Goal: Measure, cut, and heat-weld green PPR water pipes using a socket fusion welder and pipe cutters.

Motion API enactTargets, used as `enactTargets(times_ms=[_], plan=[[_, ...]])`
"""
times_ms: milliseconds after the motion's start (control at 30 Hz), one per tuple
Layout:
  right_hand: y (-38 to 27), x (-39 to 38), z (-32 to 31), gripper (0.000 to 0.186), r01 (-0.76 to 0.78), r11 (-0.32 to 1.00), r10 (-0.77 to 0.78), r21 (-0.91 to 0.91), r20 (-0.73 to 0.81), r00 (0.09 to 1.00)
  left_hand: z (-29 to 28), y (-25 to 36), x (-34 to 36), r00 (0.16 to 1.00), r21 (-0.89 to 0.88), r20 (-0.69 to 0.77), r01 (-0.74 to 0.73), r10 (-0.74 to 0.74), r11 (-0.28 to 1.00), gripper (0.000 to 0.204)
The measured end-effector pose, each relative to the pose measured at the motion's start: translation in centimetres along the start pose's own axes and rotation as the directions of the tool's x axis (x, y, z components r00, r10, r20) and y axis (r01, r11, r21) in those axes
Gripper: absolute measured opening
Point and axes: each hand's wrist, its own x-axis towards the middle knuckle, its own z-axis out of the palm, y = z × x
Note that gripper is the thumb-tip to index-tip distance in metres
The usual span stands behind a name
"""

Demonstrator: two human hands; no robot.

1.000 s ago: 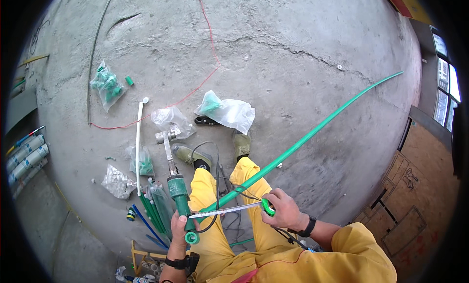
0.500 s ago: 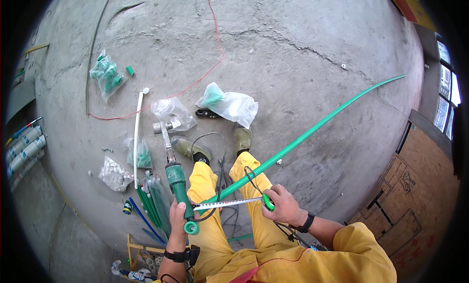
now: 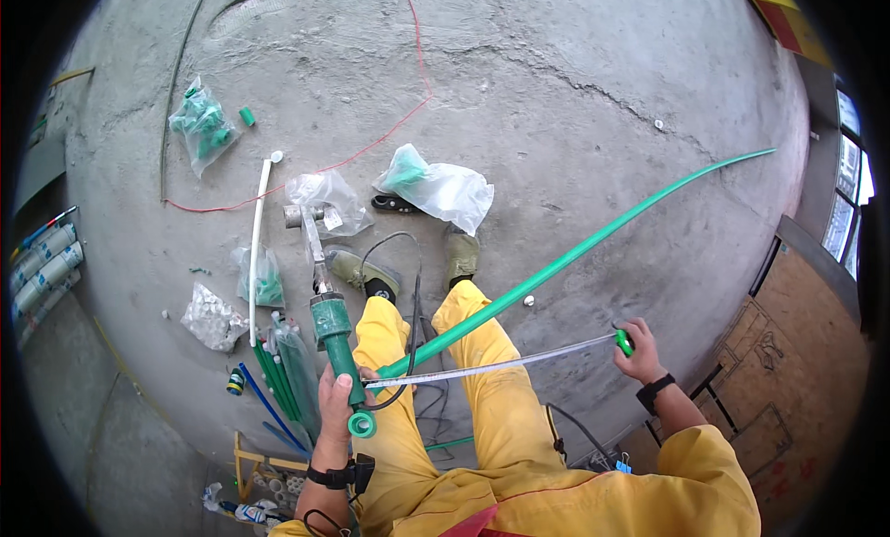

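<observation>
My left hand [image 3: 335,401] is closed around the green handle of a pipe welding iron [image 3: 335,331], whose metal heating end points away from me. A green ring-shaped end [image 3: 362,424], like a pipe fitting, shows just below that hand. The near end of a long green plastic pipe [image 3: 533,283] meets my left fingers, and the pipe slants off to the far right. Out to the right, my right hand [image 3: 640,352] grips a green tape measure [image 3: 624,342]. Its white blade [image 3: 501,364] stretches across my knees to the left fingertips, where its end is partly hidden.
Plastic bags of green fittings [image 3: 204,129] and white fittings [image 3: 215,316] lie on the concrete floor, left. Nearby are a white pipe [image 3: 260,245] and bundled green pipes [image 3: 283,379]. A black cord [image 3: 417,287] loops between my legs. A wooden board [image 3: 788,361] is at right.
My right hand has moved right and slightly up with the tape measure, drawing out much more blade. My left hand stays nearly in place on the welding iron.
</observation>
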Motion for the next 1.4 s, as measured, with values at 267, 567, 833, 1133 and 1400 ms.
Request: enactTargets(times_ms=[267,567,833,1133,1400], plan=[[-25.3,10.8,8.6,0.045,0.399,0.833,-0.401,0.385,-0.079,0.913,0.7,-1.8,-0.6,0.992,-0.163,0.054,0.118,-0.11,0.98,0.055],[-24.4,14.9,12.3,0.043,0.348,0.849,-0.393,0.397,0.036,0.919,0.8,-4.1,0.2,0.993,-0.187,0.043,0.115,-0.109,0.976,0.055],[-17.2,20.6,13.0,0.054,-0.064,0.998,0.068,-0.022,0.256,0.964,0.3,-5.1,0.3,0.987,-0.293,0.096,0.155,-0.132,0.944,0.052],[-16.6,26.4,15.8,0.077,-0.438,0.898,0.425,-0.028,0.304,0.852,-0.1,-6.3,0.9,0.98,-0.273,0.084,0.196,-0.179,0.942,0.063],[-5.8,33.6,20.9,0.04,-0.549,0.791,0.594,0.27,-0.124,0.795,-0.5,-6.6,1.5,0.977,-0.287,0.115,0.207,-0.181,0.935,0.066]])
